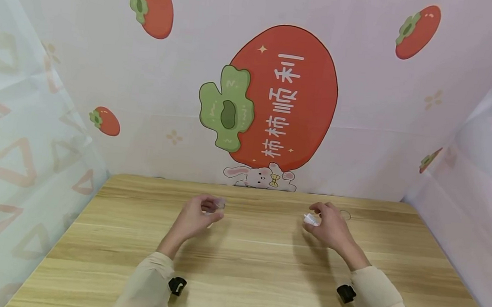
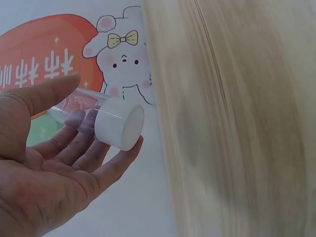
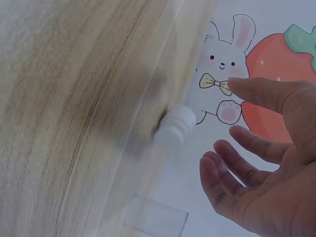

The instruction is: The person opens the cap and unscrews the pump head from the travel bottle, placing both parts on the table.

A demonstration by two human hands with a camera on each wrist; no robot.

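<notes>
My left hand [image 1: 195, 218] is raised over the table at the left of centre. It holds a small clear container with a white end [image 2: 118, 123], its thumb over the clear part and its fingers curled beneath; the white end points towards the tabletop. On the right, my right hand [image 1: 331, 230] has its thumb and fingers spread apart. A small white ridged piece [image 3: 175, 127] stands beyond those fingertips, with a gap between in the right wrist view. From the head view this white piece [image 1: 311, 219] appears between thumb and fingers. Whether it touches the table I cannot tell.
A clear cylinder [image 3: 156, 216] is near the right hand; its round rim [image 1: 345, 215] shows behind that hand. The wooden table [image 1: 243, 280] meets a printed fabric backdrop [image 1: 181, 94] at its far edge, with fabric sides at left and right.
</notes>
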